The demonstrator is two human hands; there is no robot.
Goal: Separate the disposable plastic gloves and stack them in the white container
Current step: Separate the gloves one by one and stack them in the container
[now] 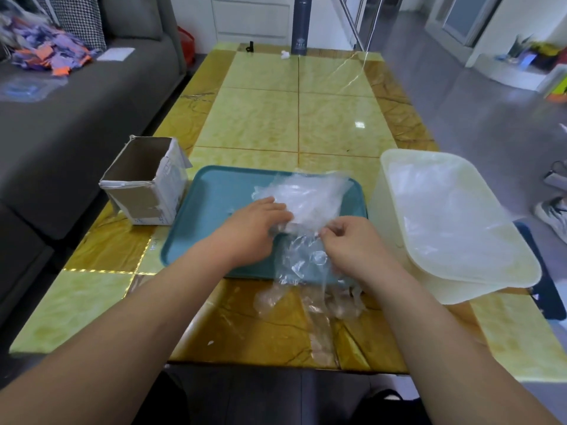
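white container (pixel 386 194) holds gloves (pixel 445 216); left hand (pixel 254 230) and right hand (pixel 352 245) fingers (pixel 336 230) pinch a glove (pixel 302 266) over tray (pixel 214 191).

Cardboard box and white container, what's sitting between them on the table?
In the head view, a teal tray lies between the cardboard box and the white container, holding clear plastic gloves gripped by the left hand and right hand.

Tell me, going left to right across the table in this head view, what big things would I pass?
Open cardboard box → teal tray → white container, all in a row in front of the person.
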